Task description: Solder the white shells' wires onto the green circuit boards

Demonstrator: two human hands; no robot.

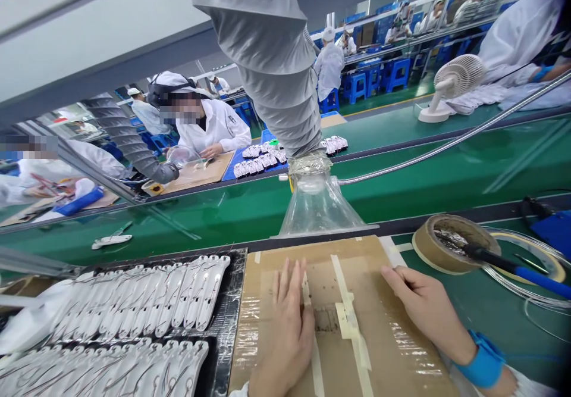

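A cardboard sheet (383, 349) covered in clear film lies before me, with strips of masking tape (341, 281) and a dark, scorched-looking patch (325, 319) at its middle. My left hand (288, 331) rests flat on the sheet, fingers stretched out, beside the left tape strip. Over the sheet's right part is my right hand (423, 302), its fingers curled in and the thumb pressed near the index finger. Whatever may be inside those fingers is hidden. A blue wristband (482, 358) circles my right wrist.
White molded parts with thin wires (178, 296) stand in rows on a black tray (234, 272) at left. A clear extraction hood (319, 206) hangs behind the sheet. At right are a tape roll (455, 242) and a blue-handled soldering iron (526, 272). A co-worker (209, 123) sits opposite.
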